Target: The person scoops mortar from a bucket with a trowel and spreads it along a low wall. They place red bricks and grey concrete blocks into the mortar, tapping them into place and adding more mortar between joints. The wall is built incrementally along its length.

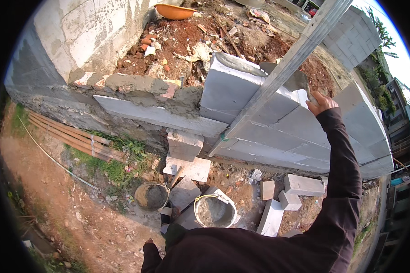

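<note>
My right hand (322,103) is at the top edge of a wall of pale grey blocks (289,125), its fingers curled. A broad, rounded grey trowel blade (297,81) lies along the wall top beside it; the handle is mostly hidden in the hand. A long metal straightedge (282,79) leans diagonally across the wall and covers part of the blade. Wet mortar (237,63) coats the top of the end block. Low at the bottom edge, only the fingertips of my left hand (149,241) show past the dark sleeve, so its grip is hidden.
Below the wall stand a mortar bucket (216,211) and a round dark bucket (151,196). Loose blocks (304,185) lie at right, and a block (185,144) stands against the wall. Orange-brown pipes (73,136) lie at left. Behind are rubble and an orange basin (174,12).
</note>
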Available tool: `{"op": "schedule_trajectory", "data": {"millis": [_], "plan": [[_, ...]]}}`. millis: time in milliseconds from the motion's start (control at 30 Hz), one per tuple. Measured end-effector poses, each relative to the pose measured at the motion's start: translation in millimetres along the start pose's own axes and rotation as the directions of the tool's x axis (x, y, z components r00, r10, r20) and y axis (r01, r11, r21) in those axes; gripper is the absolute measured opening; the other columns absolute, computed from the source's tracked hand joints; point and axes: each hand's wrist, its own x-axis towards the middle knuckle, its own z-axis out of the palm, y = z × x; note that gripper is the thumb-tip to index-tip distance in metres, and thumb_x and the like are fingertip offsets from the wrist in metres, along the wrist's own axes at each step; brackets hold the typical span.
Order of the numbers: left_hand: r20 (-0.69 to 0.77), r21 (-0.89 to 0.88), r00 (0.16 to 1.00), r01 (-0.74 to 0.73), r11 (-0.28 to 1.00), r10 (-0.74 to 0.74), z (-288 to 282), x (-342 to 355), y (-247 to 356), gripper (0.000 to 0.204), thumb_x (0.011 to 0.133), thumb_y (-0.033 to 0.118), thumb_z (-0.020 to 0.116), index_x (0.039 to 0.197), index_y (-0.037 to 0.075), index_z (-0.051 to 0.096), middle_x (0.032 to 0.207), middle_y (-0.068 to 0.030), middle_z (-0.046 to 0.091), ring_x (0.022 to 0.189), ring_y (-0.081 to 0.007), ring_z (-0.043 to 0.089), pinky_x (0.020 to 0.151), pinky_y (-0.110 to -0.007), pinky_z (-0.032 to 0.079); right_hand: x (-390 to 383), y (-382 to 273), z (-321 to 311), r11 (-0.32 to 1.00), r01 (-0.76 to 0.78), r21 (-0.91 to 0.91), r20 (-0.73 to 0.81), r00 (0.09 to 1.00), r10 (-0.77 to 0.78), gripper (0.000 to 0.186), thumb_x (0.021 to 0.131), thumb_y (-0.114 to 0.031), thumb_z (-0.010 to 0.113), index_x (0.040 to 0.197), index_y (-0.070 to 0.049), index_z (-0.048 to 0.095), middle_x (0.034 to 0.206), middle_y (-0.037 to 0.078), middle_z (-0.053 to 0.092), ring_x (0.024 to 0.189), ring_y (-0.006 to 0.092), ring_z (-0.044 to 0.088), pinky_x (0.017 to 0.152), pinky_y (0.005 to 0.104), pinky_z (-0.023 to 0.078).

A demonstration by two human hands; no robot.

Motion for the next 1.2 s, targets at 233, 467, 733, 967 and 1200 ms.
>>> {"op": "schedule_trajectory", "data": {"millis": [233, 467, 733, 967, 1200], "plan": [[-0.037, -0.063, 0.999, -0.041, 0.997, 0.039, 10, 8, 8, 0.043, 0.083, 0.007, 0.048, 0.126, 0.005, 0.045, 0.114, -0.0203, 0.058, 0.107, -0.0314, 0.057, 0.086, -0.039, 0.048, 58, -19, 1, 0.992, 0.068, -0.108, -0.182, 0.979, -0.087, 0.037, 0.075, -0.025, 0.059, 0.11, -0.015, 0.058, 0.103, 0.009, 0.056, 0.096, 0.0296, 0.055, 0.084, 0.0406, 0.043], [-0.025, -0.492, 0.954, 0.248, 0.834, -0.298, 58, -13, -21, 0.057, 0.093, 0.045, 0.028, 0.098, 0.0, 0.063, 0.098, -0.0228, 0.063, 0.099, -0.0371, 0.058, 0.084, -0.048, 0.045, 128, -40, 47, 0.978, 0.205, -0.034, -0.461, 0.865, -0.198, 0.037, 0.072, -0.021, 0.061, 0.109, -0.017, 0.061, 0.102, 0.005, 0.055, 0.101, 0.0269, 0.052, 0.091, 0.0385, 0.037], [0.082, -0.161, 0.979, 0.197, 0.967, -0.186, 45, -12, -49, 0.049, 0.095, 0.039, 0.027, 0.123, 0.004, 0.048, 0.115, -0.02, 0.057, 0.106, -0.0328, 0.056, 0.088, -0.043, 0.046, 68, 5, 54, 0.994, 0.112, 0.017, -0.358, 0.929, -0.099, 0.036, 0.07, -0.02, 0.067, 0.106, -0.019, 0.062, 0.102, 0.002, 0.055, 0.102, 0.0246, 0.051, 0.09, 0.0386, 0.036], [0.025, 0.076, 0.997, 0.067, 0.995, -0.069, -12, 4, -32, 0.057, 0.078, 0.017, 0.057, 0.132, 0.007, 0.04, 0.118, -0.0195, 0.056, 0.112, -0.0313, 0.053, 0.091, -0.039, 0.045, -49, 21, 65, 0.984, -0.178, -0.026, -0.372, 0.915, 0.156, 0.034, 0.071, -0.019, 0.069, 0.103, -0.016, 0.06, 0.098, 0.005, 0.055, 0.097, 0.0259, 0.054, 0.084, 0.0398, 0.039], [0.135, -0.783, 0.937, 0.301, 0.544, -0.323, -19, 48, -76, 0.049, 0.092, 0.043, 0.045, 0.118, 0.001, 0.048, 0.097, -0.0108, 0.059, 0.078, -0.0238, 0.057, 0.068, -0.035, 0.049, -243, -44, 129, 0.766, -0.363, 0.531, -0.064, 0.884, 0.463, 0.033, 0.076, -0.019, 0.065, 0.107, -0.008, 0.058, 0.082, 0.01, 0.054, 0.075, 0.0281, 0.056, 0.065, 0.0364, 0.043]]}}
